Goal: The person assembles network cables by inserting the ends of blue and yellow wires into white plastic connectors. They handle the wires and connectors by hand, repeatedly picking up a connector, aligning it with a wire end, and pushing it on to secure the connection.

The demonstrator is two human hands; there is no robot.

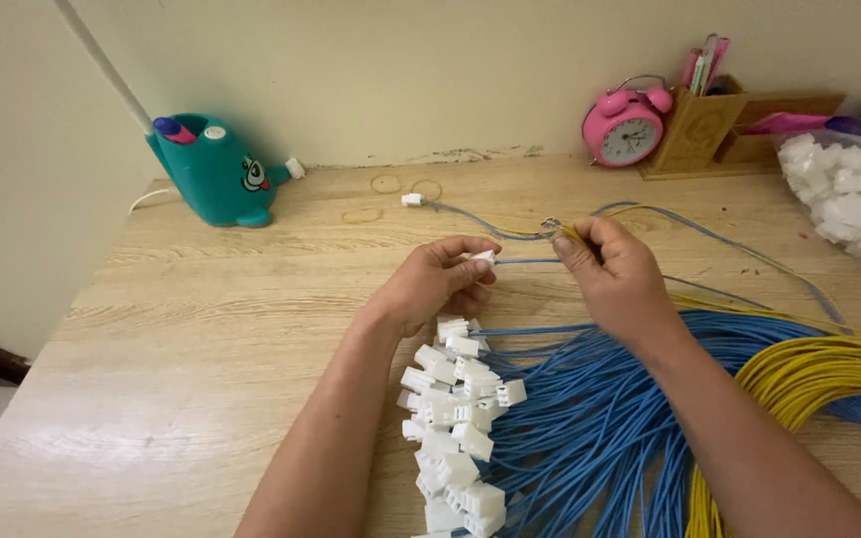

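Left hand [435, 282] above the wooden table [211, 329], fingers pinched on a small white connector [484, 257], open end turned right toward the other hand. Right hand [615, 274] just beside, fingers clenched on a thin blue and yellow wire pair [522, 233], metal tip poking out at the fingertips, pointing left. Long axis of the wire pair running left-right across the table, far end finishing in a loose white plug [411, 199] lying flat. Below the hands, a heap of white connectors [455, 428] on a bundle of blue wires [590, 418], fanned out to the right; yellow wires [809, 379] alongside. At the back wall: teal toy-shaped holder [216, 174], pink alarm clock [625, 128], wooden pen holder [700, 125], clear bag of white connectors [849, 194] at the right edge.
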